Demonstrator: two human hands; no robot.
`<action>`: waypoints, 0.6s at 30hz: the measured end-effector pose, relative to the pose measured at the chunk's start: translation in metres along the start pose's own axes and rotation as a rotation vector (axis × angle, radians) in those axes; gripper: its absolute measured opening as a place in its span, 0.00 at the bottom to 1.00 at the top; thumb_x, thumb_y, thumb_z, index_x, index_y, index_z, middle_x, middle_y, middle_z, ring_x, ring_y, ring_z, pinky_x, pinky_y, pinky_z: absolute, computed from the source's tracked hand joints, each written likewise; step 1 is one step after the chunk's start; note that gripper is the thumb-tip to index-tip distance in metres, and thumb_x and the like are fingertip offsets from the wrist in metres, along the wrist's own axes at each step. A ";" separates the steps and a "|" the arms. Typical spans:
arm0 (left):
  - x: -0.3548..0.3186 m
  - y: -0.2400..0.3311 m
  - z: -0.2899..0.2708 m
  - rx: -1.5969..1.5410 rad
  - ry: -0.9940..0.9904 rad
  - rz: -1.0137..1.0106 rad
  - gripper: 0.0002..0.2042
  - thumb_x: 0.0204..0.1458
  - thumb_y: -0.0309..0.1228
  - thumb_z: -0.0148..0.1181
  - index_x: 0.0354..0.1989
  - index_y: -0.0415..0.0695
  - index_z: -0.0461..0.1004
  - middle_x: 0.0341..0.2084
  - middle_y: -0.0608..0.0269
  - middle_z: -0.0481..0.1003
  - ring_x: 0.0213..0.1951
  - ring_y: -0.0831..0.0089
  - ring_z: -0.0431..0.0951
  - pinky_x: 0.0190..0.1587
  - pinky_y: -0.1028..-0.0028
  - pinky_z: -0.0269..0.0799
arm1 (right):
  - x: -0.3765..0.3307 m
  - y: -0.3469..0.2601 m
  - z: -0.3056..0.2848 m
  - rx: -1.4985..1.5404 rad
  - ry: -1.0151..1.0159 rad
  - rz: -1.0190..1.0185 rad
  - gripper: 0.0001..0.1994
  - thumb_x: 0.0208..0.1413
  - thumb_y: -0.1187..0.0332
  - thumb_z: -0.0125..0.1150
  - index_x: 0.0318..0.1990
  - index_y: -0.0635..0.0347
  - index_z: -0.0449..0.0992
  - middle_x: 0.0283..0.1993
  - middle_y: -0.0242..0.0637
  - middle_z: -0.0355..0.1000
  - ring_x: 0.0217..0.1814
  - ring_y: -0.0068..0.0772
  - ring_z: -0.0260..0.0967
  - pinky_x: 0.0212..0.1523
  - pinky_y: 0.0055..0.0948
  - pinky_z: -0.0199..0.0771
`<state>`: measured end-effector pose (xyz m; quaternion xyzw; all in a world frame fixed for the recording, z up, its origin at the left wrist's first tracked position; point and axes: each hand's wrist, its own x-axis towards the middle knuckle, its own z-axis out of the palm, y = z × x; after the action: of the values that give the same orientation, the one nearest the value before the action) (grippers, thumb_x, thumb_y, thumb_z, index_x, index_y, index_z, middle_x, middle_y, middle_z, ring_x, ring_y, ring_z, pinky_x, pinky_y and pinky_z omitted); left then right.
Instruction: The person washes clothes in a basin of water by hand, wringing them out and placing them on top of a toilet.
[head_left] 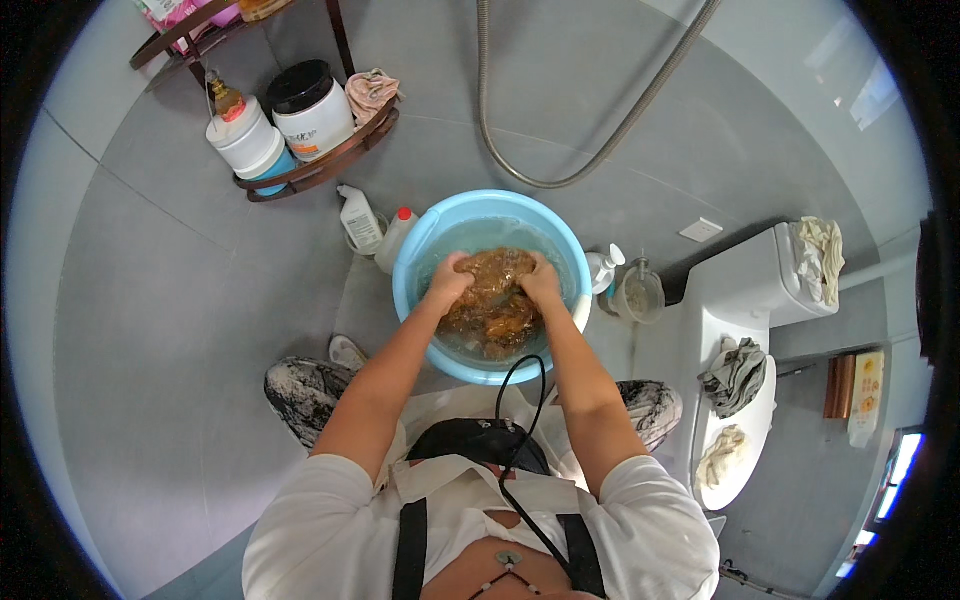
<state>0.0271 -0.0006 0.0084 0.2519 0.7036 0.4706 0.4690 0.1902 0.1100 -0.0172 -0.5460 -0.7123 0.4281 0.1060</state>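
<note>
A light blue round basin [481, 203] stands in front of me with water in it. Wet brown cloth [490, 290], bunched up and glossy, lies partly under the water. My left hand [450, 281] grips its left edge, fingers curled into the folds. On the opposite edge my right hand [541, 279] has hold of the same cloth, its fingertips partly hidden. Both forearms reach over the basin's near rim.
Left of the basin stand a white bottle [360, 220] and a red-capped jug [397, 240]. A pump bottle [604, 268] and a clear container [640, 295] are at its right, near a toilet [720, 290] with cloths on it. A metal hose [540, 184] hangs beyond; a corner shelf [320, 175] holds tubs.
</note>
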 end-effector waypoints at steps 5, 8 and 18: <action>0.004 0.004 0.000 -0.866 -0.193 -0.074 0.24 0.44 0.24 0.48 0.54 0.47 0.61 0.50 0.56 0.64 0.48 0.64 0.67 0.51 0.64 0.64 | -0.020 -0.044 -0.015 0.733 -0.137 -0.149 0.31 0.38 0.78 0.52 0.56 0.52 0.63 0.54 0.40 0.63 0.54 0.35 0.61 0.54 0.26 0.59; -0.008 0.026 0.008 -1.055 -0.247 -0.108 0.24 0.53 0.41 0.48 0.59 0.49 0.57 0.53 0.58 0.62 0.54 0.61 0.64 0.55 0.63 0.60 | -0.049 -0.073 -0.017 0.691 -0.184 -0.336 0.33 0.35 0.79 0.54 0.57 0.53 0.61 0.56 0.43 0.60 0.57 0.39 0.58 0.56 0.27 0.57; -0.013 0.045 0.017 -0.958 -0.381 -0.187 0.20 0.56 0.49 0.41 0.42 0.44 0.66 0.37 0.59 0.69 0.40 0.67 0.72 0.45 0.65 0.69 | -0.098 -0.090 -0.003 -0.048 0.186 -0.791 0.27 0.37 0.63 0.65 0.49 0.50 0.64 0.52 0.44 0.56 0.49 0.53 0.62 0.43 0.43 0.69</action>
<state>0.0435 0.0157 0.0519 0.0264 0.3310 0.6416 0.6914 0.1676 0.0229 0.0814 -0.2686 -0.8646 0.2862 0.3137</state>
